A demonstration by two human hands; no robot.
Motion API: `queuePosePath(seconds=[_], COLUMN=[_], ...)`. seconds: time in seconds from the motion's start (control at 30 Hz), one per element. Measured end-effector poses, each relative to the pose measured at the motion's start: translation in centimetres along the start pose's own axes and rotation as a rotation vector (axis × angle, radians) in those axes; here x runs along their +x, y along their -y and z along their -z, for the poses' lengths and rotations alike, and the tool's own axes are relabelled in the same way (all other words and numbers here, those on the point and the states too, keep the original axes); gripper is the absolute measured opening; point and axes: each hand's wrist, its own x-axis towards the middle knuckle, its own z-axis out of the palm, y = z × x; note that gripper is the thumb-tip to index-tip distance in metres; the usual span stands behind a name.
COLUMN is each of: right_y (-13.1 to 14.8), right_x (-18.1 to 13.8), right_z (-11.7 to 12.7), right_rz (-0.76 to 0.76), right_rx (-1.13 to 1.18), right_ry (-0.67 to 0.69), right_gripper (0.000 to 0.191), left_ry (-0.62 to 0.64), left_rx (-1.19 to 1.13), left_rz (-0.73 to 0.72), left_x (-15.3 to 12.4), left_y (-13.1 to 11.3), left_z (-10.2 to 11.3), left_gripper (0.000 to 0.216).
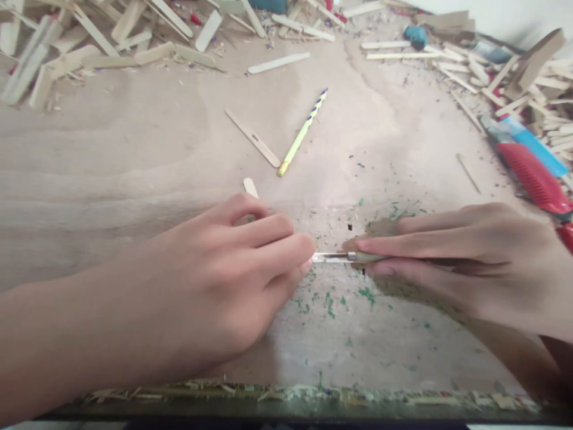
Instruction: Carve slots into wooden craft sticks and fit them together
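My left hand (215, 280) lies curled on the wooden board, its fingers pressed down on a popsicle stick (250, 187) whose rounded end pokes out behind the knuckles. My right hand (470, 263) is closed around a utility knife (353, 257); its metal blade (329, 257) points left and meets my left fingertips. Most of the stick and the knife's handle are hidden by the hands.
A yellow-green pencil (302, 134) and a slotted stick (253, 138) lie in the middle of the board (134, 155). Piles of wooden sticks (102, 36) fill the far left and right. Red pliers (532, 179) and a blue cutter (535, 146) lie at right. Green shavings (331, 301) dot the near board.
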Motion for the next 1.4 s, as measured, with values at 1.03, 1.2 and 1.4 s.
queuePosePath(seconds=[1.03,1.2,1.4], right_y=[-1.3,-1.2,-2.4], right_x=[-1.3,-1.5,-1.3], right_z=[0.8,0.9,-0.1], right_rz=[0.228,0.301,0.315], right_rx=[-0.293,-0.500,-0.366], right_ry=[0.106,0.107,0.025], right_gripper=[0.036,0.035,0.036], left_ry=[0.016,0.016,0.025], left_rx=[0.007,0.014,0.000], left_rz=[0.011,0.022,0.010], left_x=[-0.1,-0.1,0.1], left_y=[0.0,0.0,0.0], left_z=[0.0,-0.1,0.0], left_gripper=[0.038,0.037,0.040])
